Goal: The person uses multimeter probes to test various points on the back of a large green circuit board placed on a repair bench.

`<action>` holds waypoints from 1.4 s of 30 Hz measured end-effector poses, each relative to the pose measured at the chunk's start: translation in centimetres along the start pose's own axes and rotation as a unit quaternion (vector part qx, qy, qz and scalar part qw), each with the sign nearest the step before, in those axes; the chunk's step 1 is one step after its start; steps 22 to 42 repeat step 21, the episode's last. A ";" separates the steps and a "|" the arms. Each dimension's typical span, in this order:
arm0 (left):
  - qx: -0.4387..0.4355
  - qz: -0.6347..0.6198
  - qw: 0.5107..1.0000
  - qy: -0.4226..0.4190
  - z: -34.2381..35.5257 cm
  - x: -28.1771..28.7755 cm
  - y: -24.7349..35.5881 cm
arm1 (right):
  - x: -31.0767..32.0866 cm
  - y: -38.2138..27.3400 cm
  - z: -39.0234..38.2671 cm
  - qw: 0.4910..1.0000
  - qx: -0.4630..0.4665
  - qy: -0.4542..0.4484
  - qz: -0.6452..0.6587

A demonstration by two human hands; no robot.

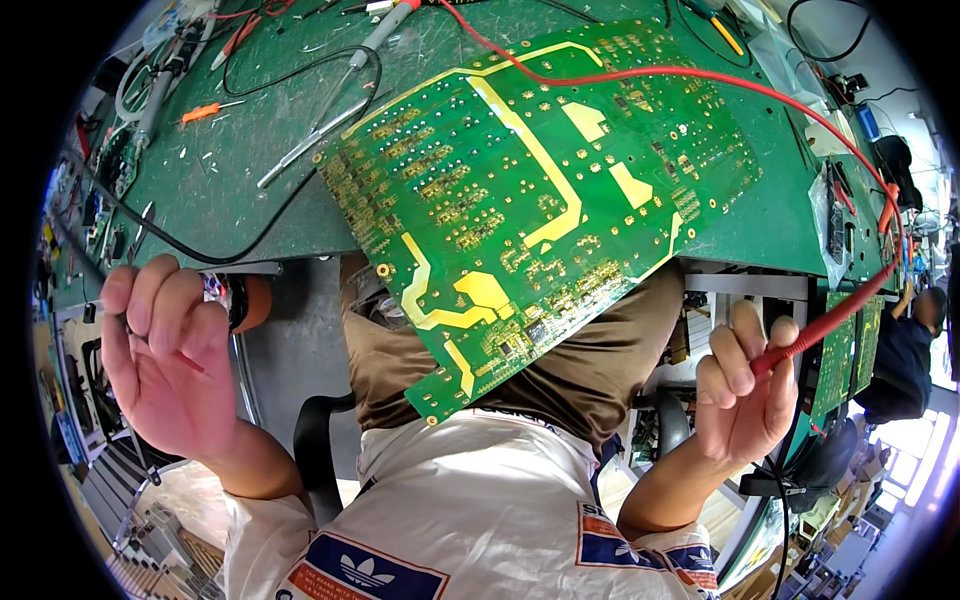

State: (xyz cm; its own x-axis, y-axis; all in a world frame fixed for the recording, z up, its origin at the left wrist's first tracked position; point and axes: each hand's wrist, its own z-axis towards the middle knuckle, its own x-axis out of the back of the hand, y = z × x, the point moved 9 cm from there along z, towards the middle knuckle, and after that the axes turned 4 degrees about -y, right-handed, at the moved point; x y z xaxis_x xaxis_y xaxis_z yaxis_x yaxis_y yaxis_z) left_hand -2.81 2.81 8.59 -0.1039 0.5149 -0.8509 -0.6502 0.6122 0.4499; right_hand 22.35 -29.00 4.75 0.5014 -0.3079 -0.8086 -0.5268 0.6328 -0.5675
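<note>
A large green circuit board with bare gold-coloured areas lies tilted across the bench's front edge, its near corner over my lap. My right hand, to the right of the board, is closed round a red test probe; the probe's ribbed end points up and right into its cable. My left hand is raised left of the board with fingers curled. Between them is a thin dark test probe, mostly hidden, with a slim tip across the palm. Neither hand touches the board.
The red cable arches over the board's far side. A black cable loops along the left bench edge. On the green bench lie a soldering iron and an orange screwdriver. Another person is at far right.
</note>
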 end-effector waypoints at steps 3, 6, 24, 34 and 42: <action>-0.029 0.061 0.998 -0.004 -1.0 -0.8 0.1 | -1.1 0.6 -0.2 0.994 0.028 -0.038 -0.100; 0.004 0.153 0.986 -0.067 -1.4 -1.6 -2.1 | -1.9 1.1 0.0 0.979 0.036 -0.041 -0.195; -0.156 0.426 0.890 -0.051 2.1 -5.8 -2.8 | -7.6 1.1 8.7 0.878 0.060 -0.044 -0.473; -0.156 0.426 0.890 -0.051 2.1 -5.8 -2.8 | -7.6 1.1 8.7 0.878 0.060 -0.044 -0.473; -0.156 0.426 0.890 -0.051 2.1 -5.8 -2.8 | -7.6 1.1 8.7 0.878 0.060 -0.044 -0.473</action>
